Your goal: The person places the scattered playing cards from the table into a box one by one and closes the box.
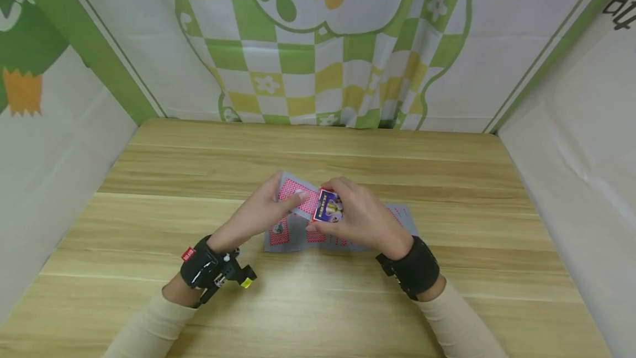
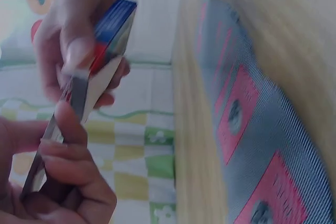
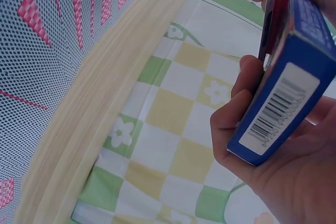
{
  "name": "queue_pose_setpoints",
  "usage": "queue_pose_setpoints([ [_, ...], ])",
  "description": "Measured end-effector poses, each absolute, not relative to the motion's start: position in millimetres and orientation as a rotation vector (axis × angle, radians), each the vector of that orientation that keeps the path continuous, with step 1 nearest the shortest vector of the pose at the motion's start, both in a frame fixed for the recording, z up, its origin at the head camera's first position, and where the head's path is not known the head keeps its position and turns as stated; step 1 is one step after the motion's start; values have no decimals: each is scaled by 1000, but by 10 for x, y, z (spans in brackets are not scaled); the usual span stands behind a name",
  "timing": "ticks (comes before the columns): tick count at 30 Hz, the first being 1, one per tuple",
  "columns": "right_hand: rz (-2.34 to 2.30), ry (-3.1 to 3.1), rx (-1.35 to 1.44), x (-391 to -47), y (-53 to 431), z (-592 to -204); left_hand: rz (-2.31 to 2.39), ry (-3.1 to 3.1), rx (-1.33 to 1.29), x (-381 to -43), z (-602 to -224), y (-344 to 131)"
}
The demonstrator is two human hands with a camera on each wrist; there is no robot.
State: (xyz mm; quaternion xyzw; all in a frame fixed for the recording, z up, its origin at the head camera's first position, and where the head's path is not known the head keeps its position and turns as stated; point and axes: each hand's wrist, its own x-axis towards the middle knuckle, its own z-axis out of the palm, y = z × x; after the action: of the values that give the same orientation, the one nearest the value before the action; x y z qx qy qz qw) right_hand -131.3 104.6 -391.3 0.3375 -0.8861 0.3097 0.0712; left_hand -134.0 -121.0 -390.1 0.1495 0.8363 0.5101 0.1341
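Observation:
My left hand pinches playing cards with pink checked backs and pale grey borders, thumb on top; how many cannot be told. In my right hand is a small blue card box, gripped between thumb and fingers. The cards' end meets the box's near end, where a red part shows; whether they reach inside is hidden. A barcode marks one face of the box in the right wrist view. Beneath both hands, what looks like an overlapping row of similar cards lies on the table.
The wood-grain table spreads out around the hands. Behind it hangs a green, yellow and white checked curtain, with pale cloth walls at the left and right. Each wrist wears a black strap.

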Motion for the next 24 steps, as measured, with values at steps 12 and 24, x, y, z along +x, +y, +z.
queue_pose_setpoints([
  [12, 906, -2630, 1074, -1325, 1052, -3932, 1495, 2290, 488, -1253, -3977, -1048],
  [24, 887, -2602, 1135, -1309, 1045, -3920, 1515, 2316, 517, -1335, -3915, -1197],
])
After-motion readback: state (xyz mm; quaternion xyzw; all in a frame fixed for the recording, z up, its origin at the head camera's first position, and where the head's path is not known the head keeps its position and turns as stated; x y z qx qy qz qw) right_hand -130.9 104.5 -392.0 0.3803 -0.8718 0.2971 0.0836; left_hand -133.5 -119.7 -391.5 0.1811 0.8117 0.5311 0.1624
